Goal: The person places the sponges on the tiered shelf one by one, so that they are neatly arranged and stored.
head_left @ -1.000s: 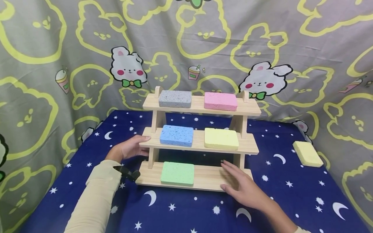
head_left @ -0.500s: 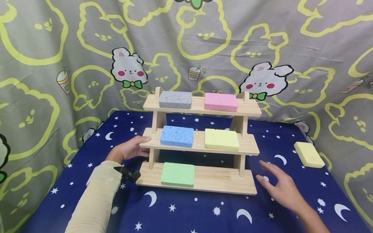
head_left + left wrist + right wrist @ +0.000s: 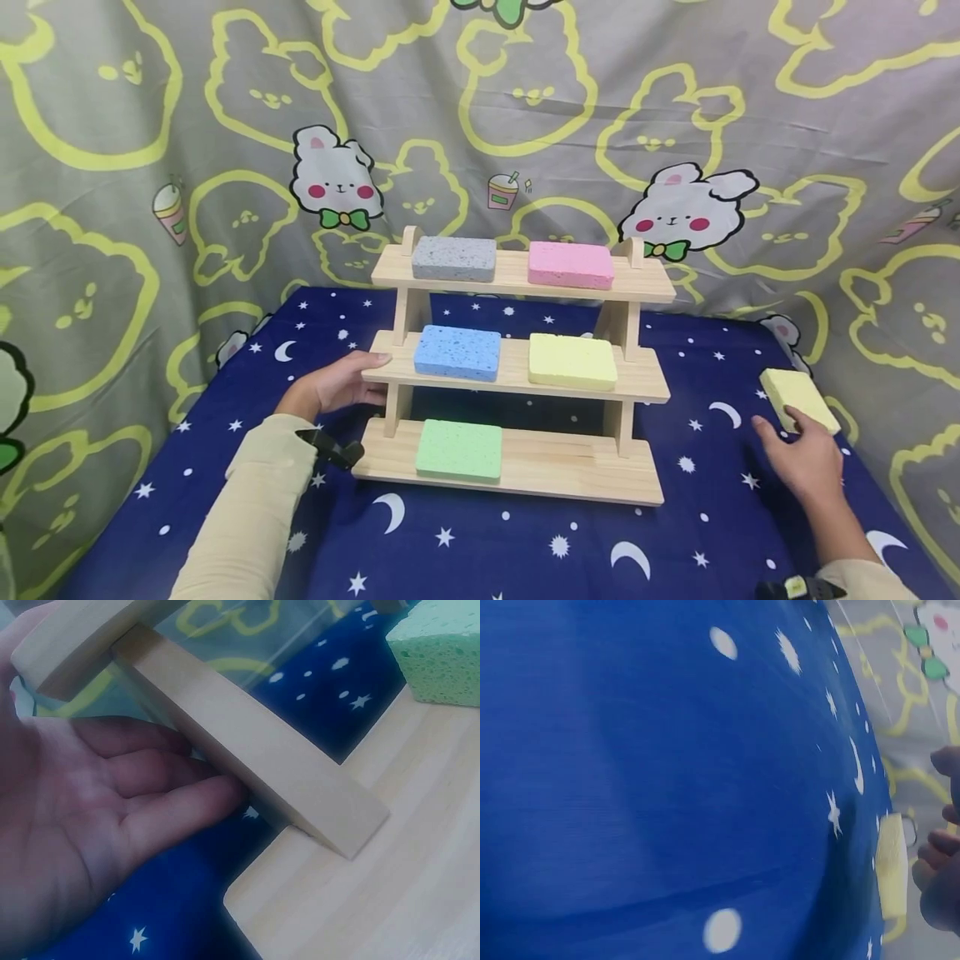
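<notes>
A three-tier wooden display shelf (image 3: 577,458) stands mid-table. My left hand (image 3: 341,385) holds the left end of its middle board, thumb on top. In the left wrist view its fingers (image 3: 180,810) lie against the side upright (image 3: 247,742). At the far right, my right hand (image 3: 810,458) is at a loose yellow sponge (image 3: 795,392), fingers spread and overlapping its near edge. The right wrist view has that sponge (image 3: 892,862) just beside the fingertips. On the tiers sit a grey sponge (image 3: 453,258), pink sponge (image 3: 571,265), blue sponge (image 3: 457,353), yellow sponge (image 3: 572,362) and green sponge (image 3: 459,451).
A dark blue cloth (image 3: 525,550) with stars and moons covers the table. Behind and at both sides hangs a grey curtain (image 3: 420,92) with cartoon rabbits. The loose sponge lies near the table's right edge.
My right hand has left the bottom tier's right end and moved right to the loose yellow sponge. The left hand keeps its hold on the middle board.
</notes>
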`<action>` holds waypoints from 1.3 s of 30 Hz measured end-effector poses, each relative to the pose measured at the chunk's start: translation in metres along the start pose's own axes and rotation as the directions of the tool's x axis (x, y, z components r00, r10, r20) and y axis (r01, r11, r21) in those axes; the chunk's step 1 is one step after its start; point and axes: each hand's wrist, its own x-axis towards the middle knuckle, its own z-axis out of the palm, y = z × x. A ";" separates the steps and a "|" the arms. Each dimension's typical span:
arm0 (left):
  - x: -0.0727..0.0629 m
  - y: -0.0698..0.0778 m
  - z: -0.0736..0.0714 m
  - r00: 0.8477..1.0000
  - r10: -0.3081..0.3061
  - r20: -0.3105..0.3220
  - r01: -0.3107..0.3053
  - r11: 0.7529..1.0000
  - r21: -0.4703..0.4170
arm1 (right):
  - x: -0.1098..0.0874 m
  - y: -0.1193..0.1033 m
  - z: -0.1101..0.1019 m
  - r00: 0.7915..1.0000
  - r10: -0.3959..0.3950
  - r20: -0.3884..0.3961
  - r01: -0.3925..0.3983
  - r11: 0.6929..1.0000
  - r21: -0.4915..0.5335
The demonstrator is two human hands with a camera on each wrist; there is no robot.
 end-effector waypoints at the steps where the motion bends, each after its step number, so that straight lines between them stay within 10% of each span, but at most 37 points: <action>1: 0.000 0.000 0.000 1.000 0.000 -0.001 0.000 1.000 -0.002 | 0.005 0.003 -0.001 0.999 0.033 -0.014 -0.033 0.999 0.002; 22: 0.000 -0.001 0.001 1.000 0.010 -0.009 -0.011 1.000 -0.015 | 0.025 0.043 -0.004 0.941 0.337 0.031 -0.337 0.941 -0.014; 39: -0.001 -0.001 0.002 1.000 -0.001 -0.017 0.001 1.000 -0.002 | 0.041 0.037 0.008 0.940 0.341 0.002 -0.341 0.940 0.023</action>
